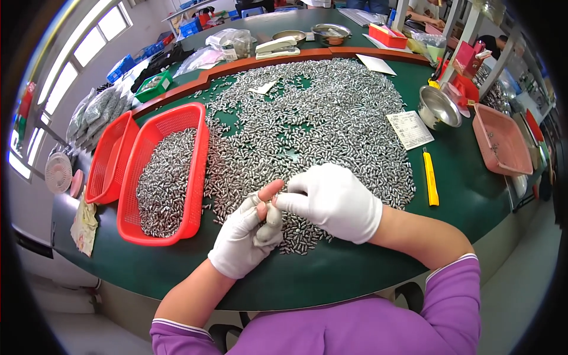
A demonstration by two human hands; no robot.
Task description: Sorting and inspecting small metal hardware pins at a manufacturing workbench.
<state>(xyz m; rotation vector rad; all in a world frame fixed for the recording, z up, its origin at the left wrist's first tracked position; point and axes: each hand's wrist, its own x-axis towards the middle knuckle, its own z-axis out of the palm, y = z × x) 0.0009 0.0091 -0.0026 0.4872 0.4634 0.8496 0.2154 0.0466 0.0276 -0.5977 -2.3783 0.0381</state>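
Both my hands wear white gloves and meet above the near edge of a wide spread of small silvery metal pieces [355,142]. My left hand [241,239] is closed, its thumb and forefinger tips bare and the other fingers curled in. Against those bare fingertips, my right hand [337,204] pinches with thumb and forefinger. Anything between the fingers is too small or hidden to make out. Left of my hands, a red perforated plastic basket [200,171] holds a heap of similar metal pieces [165,183].
Another red basket [108,160] stands further left. On the right are a yellow utility knife [431,177], a printed paper slip [410,130], a metal bowl [439,107] and a pink tub [500,142]. A raised brown ledge [236,64] borders the green table's far side; a stapler [278,47] lies beyond.
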